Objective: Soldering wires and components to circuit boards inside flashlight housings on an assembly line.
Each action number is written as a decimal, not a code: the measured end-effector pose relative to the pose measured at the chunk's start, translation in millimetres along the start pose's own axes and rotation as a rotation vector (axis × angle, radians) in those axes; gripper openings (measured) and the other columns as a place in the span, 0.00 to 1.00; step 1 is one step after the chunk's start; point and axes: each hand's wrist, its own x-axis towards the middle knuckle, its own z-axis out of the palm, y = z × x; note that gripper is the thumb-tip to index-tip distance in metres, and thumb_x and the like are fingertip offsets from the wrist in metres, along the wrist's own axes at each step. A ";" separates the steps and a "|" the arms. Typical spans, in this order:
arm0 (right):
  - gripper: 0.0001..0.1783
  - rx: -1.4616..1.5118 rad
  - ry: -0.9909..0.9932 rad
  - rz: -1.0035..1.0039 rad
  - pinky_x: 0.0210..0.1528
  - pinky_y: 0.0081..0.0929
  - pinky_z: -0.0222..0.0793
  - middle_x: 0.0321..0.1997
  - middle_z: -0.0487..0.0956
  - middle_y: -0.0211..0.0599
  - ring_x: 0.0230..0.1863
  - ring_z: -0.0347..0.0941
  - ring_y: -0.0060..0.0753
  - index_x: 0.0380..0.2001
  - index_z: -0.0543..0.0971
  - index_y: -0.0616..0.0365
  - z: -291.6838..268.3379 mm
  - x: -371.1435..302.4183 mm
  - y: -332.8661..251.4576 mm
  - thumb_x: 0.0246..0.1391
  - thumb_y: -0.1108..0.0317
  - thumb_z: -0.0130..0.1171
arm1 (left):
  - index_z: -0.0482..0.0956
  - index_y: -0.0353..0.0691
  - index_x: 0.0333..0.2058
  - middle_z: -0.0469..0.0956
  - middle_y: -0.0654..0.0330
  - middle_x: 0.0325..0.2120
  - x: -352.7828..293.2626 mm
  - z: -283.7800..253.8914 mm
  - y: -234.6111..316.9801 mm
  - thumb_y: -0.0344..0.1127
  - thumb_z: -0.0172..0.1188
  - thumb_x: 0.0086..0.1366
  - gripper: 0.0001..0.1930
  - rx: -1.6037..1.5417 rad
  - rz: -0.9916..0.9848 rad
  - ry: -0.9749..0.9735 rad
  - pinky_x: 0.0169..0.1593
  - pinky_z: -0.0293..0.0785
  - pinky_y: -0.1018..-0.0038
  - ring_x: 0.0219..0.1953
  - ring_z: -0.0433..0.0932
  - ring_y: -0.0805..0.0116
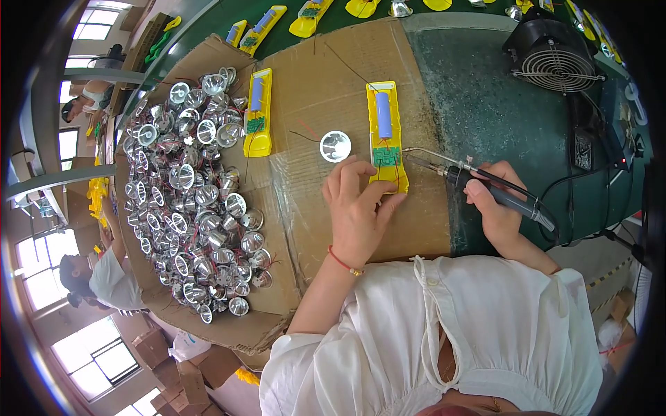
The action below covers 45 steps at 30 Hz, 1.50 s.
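Note:
My left hand (357,204) is bent over the lower end of a yellow plastic housing (403,182), fingertips at its left side. Thumb and forefinger come close together there; whether they also pinch a thin wire I cannot tell. Inside the housing are a lilac cylindrical battery (383,114) and a green circuit board (386,157). My right hand (498,208) grips a soldering iron (496,193) with a thin metal feed tube attached, its tip pointing at the board's right edge. A loose silver reflector cup (335,146) with wires lies left of the housing.
A cardboard box (267,315) heaped with reflector cups (207,194) stands at left. Another yellow housing (258,142) lies beside it. More housings (305,24) line the far side. A black fan (558,62) stands far right, near the iron's cable (555,182). Other people work at far left.

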 end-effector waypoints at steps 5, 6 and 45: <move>0.08 -0.020 -0.009 0.002 0.25 0.14 0.63 0.22 0.74 0.31 0.23 0.67 0.14 0.28 0.71 0.62 -2.0 -0.6 1.9 0.48 0.74 0.60 | 0.81 0.42 0.26 0.69 0.60 0.32 3.6 1.2 -4.3 0.33 0.68 0.45 0.08 -0.028 -0.046 0.052 0.44 0.62 0.66 0.39 0.66 0.60; 0.08 -0.027 -0.009 0.013 0.25 0.14 0.63 0.23 0.74 0.31 0.24 0.67 0.14 0.28 0.71 0.62 -1.7 -1.3 2.1 0.48 0.74 0.60 | 0.81 0.42 0.26 0.69 0.60 0.32 2.6 2.2 -3.1 0.33 0.68 0.45 0.08 -0.028 -0.046 0.051 0.44 0.62 0.66 0.39 0.66 0.60; 0.08 -0.030 0.015 -0.065 0.25 0.16 0.62 0.24 0.74 0.32 0.22 0.67 0.16 0.28 0.70 0.62 -7.8 0.0 9.6 0.49 0.73 0.60 | 0.77 0.37 0.20 0.73 0.61 0.24 7.9 5.3 -13.7 0.31 0.63 0.50 0.05 -0.294 -0.312 0.000 0.38 0.62 0.70 0.31 0.68 0.64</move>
